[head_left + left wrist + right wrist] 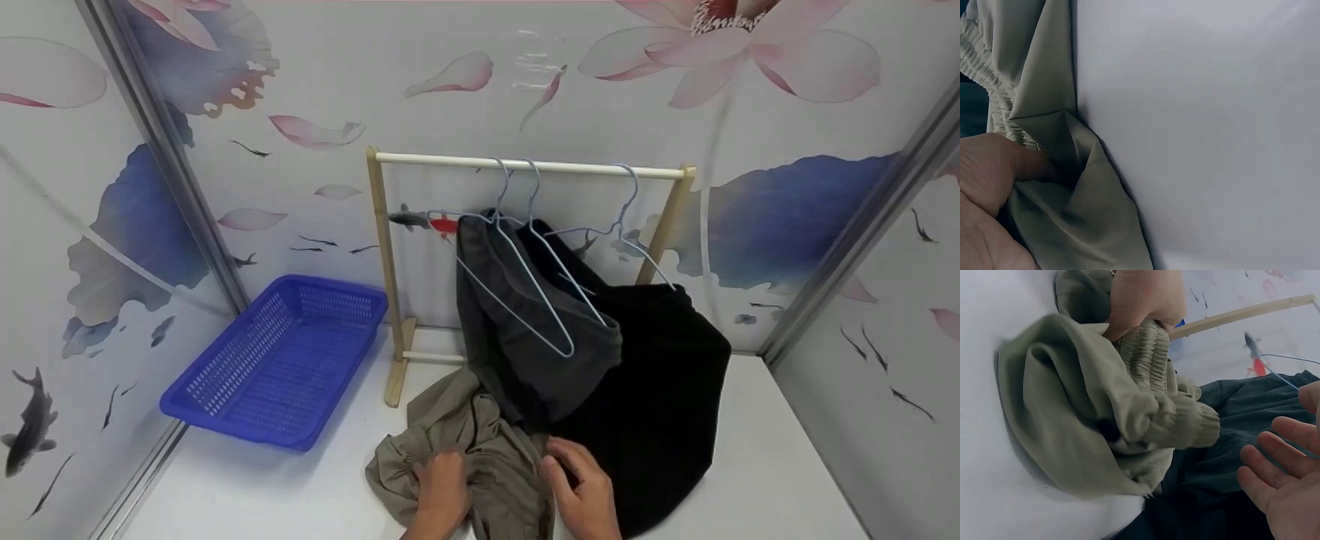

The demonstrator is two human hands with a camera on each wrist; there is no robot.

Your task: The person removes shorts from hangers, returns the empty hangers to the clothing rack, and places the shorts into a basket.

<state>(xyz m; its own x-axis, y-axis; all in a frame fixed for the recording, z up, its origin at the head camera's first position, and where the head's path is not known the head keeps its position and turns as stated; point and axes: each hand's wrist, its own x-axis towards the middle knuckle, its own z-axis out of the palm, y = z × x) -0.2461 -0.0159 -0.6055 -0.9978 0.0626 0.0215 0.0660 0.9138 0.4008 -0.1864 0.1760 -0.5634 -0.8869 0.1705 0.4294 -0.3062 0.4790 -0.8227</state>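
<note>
Olive pants (491, 469) with a gathered elastic waistband (1145, 354) lie bunched on the white table. My left hand (444, 484) grips them at the waistband; in the right wrist view this hand (1148, 295) has its fingers curled over the elastic. Part of the left thumb (1033, 164) is hidden in a fold of the cloth. Beside the right edge of the pants is my right hand (581, 487). Its fingers (1266, 464) are relaxed and spread apart in the right wrist view, with no cloth between them.
Behind the hands stands a wooden rack (382, 225) with several blue wire hangers (628, 199). A dark grey garment (540, 330) and a black garment (660, 375) hang from it, reaching down near the right hand. At the left sits a blue plastic basket (300, 442). Printed panels enclose the table.
</note>
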